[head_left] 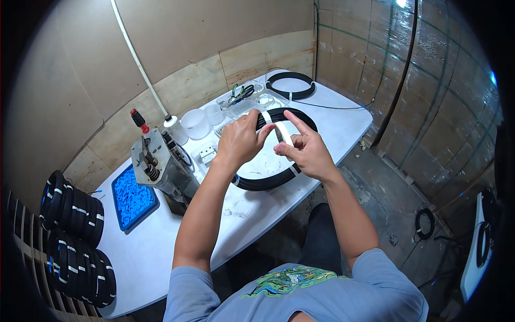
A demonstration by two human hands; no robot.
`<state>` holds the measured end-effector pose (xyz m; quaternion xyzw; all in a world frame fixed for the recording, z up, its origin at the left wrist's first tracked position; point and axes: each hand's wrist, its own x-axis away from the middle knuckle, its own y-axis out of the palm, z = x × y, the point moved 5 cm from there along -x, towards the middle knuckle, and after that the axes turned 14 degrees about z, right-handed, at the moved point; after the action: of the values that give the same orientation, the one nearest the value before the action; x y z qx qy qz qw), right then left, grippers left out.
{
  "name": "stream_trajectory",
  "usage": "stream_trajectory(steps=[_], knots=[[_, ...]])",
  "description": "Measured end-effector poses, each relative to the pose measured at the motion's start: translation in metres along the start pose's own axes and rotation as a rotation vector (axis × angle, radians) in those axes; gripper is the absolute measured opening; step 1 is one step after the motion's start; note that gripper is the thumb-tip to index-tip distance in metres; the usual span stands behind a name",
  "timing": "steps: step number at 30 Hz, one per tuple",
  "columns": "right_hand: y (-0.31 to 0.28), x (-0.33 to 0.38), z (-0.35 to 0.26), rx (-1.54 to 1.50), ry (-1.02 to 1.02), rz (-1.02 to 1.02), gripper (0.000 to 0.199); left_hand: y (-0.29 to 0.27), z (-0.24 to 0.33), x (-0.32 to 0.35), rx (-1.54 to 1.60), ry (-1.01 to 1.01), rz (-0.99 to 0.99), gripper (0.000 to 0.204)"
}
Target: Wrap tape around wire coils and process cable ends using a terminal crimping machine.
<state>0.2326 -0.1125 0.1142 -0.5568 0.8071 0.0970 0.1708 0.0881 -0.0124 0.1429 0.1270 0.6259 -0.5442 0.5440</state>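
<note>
A coil of black cable (263, 182) is held tilted above the white table, bound with white bands at several places. My left hand (240, 138) is closed on the far left part of the coil, its thumb pressed near a white band (266, 116). Between the thumb and fingers of my right hand (310, 153) is a white ring-like piece that looks like a roll of tape (284, 132), right beside the coil's far side. The right index finger points up along the cable. Part of the coil is hidden behind my hands.
A metal bench press (161, 166) with a red-and-black handle stands left, beside a blue tray (152, 208) of small blue pieces. Stacked cable coils (80, 268) sit far left. Behind are a white bottle (174, 129), plastic tubs (196, 124), pliers (242, 94) and another coil (291, 95).
</note>
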Motion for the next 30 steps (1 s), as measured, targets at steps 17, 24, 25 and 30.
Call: stream_trajectory(steps=[17, 24, 25, 30], knots=[[-0.068, -0.082, 0.001, 0.259, -0.356, 0.244, 0.040, -0.026, -0.009, 0.029, 0.042, 0.008, 0.045, 0.047], [-0.038, -0.207, 0.116, 0.522, -0.461, 0.115, 0.038, -0.037, -0.005, 0.032, 0.082, -0.061, 0.036, 0.055], [-0.033, -0.222, 0.133, 0.623, -0.490, 0.070, 0.037, -0.035, -0.006, 0.033, 0.088, -0.049, 0.040, 0.055], [-0.002, -0.279, 0.196, 0.798, -0.412, -0.109, 0.033, -0.035, -0.010, 0.037, 0.055, -0.070, -0.004, 0.059]])
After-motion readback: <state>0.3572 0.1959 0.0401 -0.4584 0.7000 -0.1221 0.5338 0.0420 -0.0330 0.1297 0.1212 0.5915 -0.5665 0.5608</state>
